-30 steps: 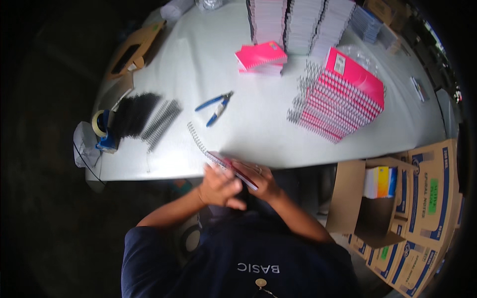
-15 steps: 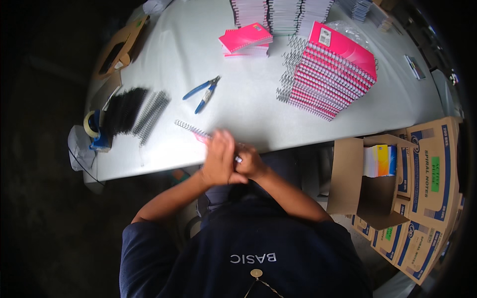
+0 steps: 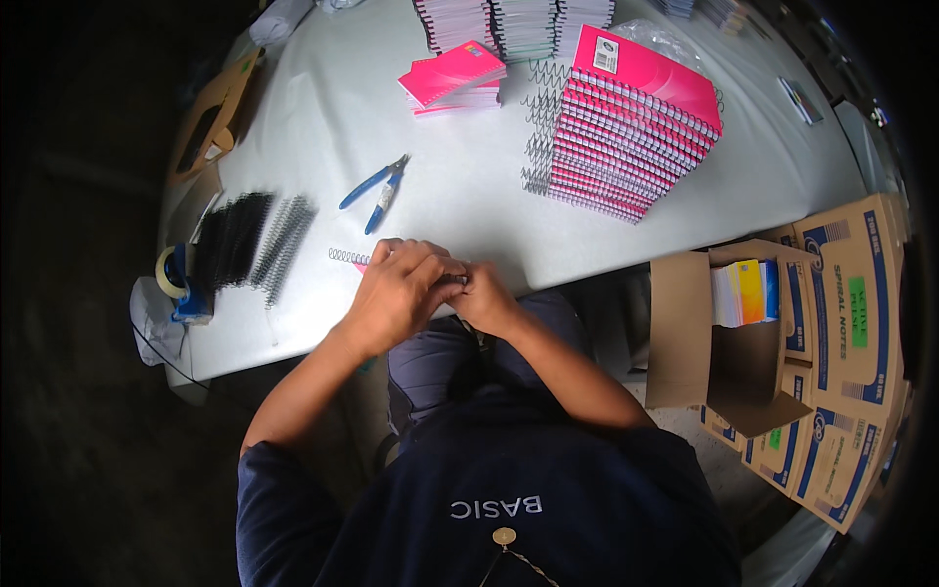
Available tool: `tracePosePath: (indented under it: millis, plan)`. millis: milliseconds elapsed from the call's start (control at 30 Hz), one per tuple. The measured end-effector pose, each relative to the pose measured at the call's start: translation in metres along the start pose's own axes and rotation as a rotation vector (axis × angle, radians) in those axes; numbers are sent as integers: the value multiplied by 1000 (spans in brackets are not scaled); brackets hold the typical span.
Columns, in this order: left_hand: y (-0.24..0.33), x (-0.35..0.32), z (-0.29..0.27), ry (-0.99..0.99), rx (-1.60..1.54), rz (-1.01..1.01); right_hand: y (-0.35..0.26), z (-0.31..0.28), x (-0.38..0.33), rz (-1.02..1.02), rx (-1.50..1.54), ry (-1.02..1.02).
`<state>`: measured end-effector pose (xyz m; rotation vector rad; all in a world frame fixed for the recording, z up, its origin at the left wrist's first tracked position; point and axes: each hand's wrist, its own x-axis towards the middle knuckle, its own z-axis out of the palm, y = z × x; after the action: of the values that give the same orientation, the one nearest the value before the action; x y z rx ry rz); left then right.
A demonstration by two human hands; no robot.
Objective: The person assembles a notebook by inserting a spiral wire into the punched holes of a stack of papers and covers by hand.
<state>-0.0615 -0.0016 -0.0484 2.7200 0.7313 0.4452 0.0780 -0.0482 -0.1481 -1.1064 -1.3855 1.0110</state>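
grasping a mostly hidden pink notebook (image 3: pixel 360 267), the right hand (image 3: pixel 487 296) has clenched fingers. the left hand (image 3: pixel 397 295) bends over it, grip unclear.

Left edge: blue tape dispenser (image 3: pixel 195 300) with a tan tape roll (image 3: pixel 168 272), whitish plastic bag (image 3: pixel 153 311) just beside. Upper left: brown cardboard box (image 3: pixel 217 110) with a dark slot. Clear plastic wrap (image 3: pixel 665 42), upper right. Lower right: open carton (image 3: pixel 679 318) holding yellow-and-blue booklets (image 3: pixel 749 292); printed brown cartons (image 3: pixel 827 362) alongside.
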Motion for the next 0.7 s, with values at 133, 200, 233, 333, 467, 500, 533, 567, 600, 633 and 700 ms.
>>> tracePosePath:
  millis: [133,200,233,333,467,500,533,567,600,633,700]
  plan:
    - [-8,8,-4,-64,-48,26,-6,-3,0,86,37,-17]
    - [4,11,-8,-68,-87,-2,-3,-1,0,44,27,21]
    - [7,13,-10,-71,-105,-16,-3,-2,0,34,62,16]
    - [2,12,-4,-29,-55,94,0,-1,-2,30,79,14]
    - [2,10,-2,-34,-16,109,6,2,-3,54,16,29]
    - [1,10,0,-29,10,123,6,2,-3,52,35,29]
    - [0,10,1,-24,36,139,6,1,-3,58,22,20]
    - [1,11,1,-22,56,137,7,1,-3,64,9,12]
    - [2,13,1,-17,77,137,6,0,-2,67,-6,5]
    - [3,14,0,-13,98,139,5,0,-2,90,34,0]
    - [6,15,-7,-30,106,86,1,0,-3,129,106,-2]
